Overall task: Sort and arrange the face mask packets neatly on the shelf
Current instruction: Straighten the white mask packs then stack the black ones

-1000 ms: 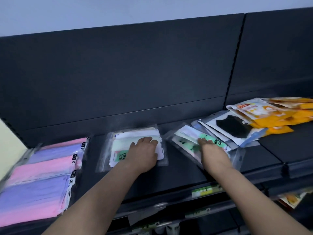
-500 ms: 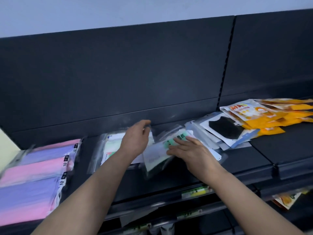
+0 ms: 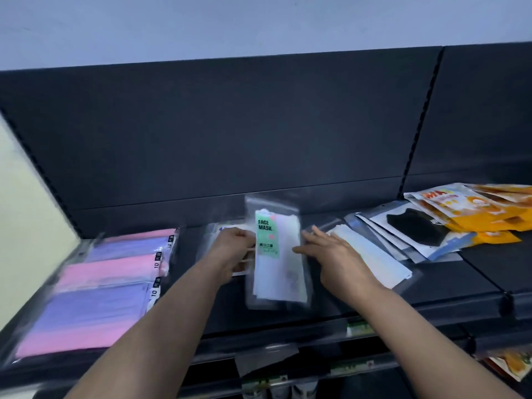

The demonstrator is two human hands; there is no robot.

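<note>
A clear packet with a green "FACE MASK" label (image 3: 276,254) stands upright above the dark shelf (image 3: 449,289). My left hand (image 3: 233,249) grips its left edge. My right hand (image 3: 331,254) is at its right edge with fingers spread; I cannot tell whether it touches. Behind my left hand lies a stack of similar clear packets (image 3: 214,231). Another clear packet with white masks (image 3: 374,257) lies flat under my right wrist.
Pink and purple mask packs (image 3: 98,286) lie at the left end. Black-mask packets (image 3: 414,228) and orange packets (image 3: 483,214) are piled at the right. A dark back panel (image 3: 230,139) rises behind. A lower shelf holds more orange packets (image 3: 509,364).
The green-labelled packet came off the right pile and now stands upright between my hands. My left hand moved from the stack to its left edge. The camera view shifted left.
</note>
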